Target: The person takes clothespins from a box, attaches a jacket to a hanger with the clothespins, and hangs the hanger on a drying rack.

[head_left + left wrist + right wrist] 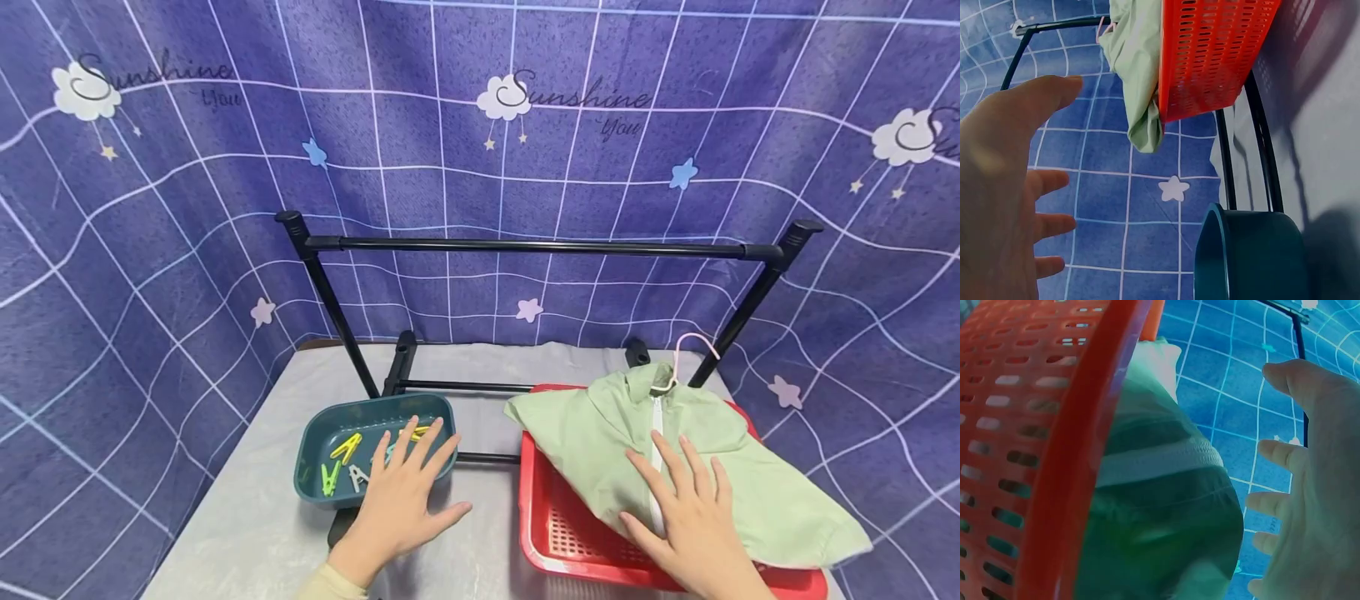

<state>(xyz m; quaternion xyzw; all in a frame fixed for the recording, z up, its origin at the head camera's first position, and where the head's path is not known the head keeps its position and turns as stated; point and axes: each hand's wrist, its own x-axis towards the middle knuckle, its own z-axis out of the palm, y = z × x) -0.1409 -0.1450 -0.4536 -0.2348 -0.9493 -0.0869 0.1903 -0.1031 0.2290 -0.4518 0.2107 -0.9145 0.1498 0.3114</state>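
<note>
Where the pegs lie: loose in a teal tub at the left of the table, yellow, green and grey ones showing, others partly hidden behind fingers. They look like light, springy plastic, stiff enough for a firm pinch at the two handle ends.

Left hand: back upward, fingers and thumb spread, nothing held, above the near right side of the tub; the left wrist view shows a gap between the two.

Black rack: stands across the back of the table, its top bar higher than tub and basket.

Red basket: plastic with slotted sides, right of the tub, a pale green jacket draped over it and past its right edge.

Jacket: neck toward the rack, white zip down the front. The cloth looks thin, soft and light, perhaps a little slick; it would likely sag if lifted by one sleeve.

Right hand: fingers spread above the jacket front, pinching nothing, apart from the cloth in the right wrist view.

Pink hanger: hook up out of the collar, the rest hidden; its neck looks the surest hold.
</note>
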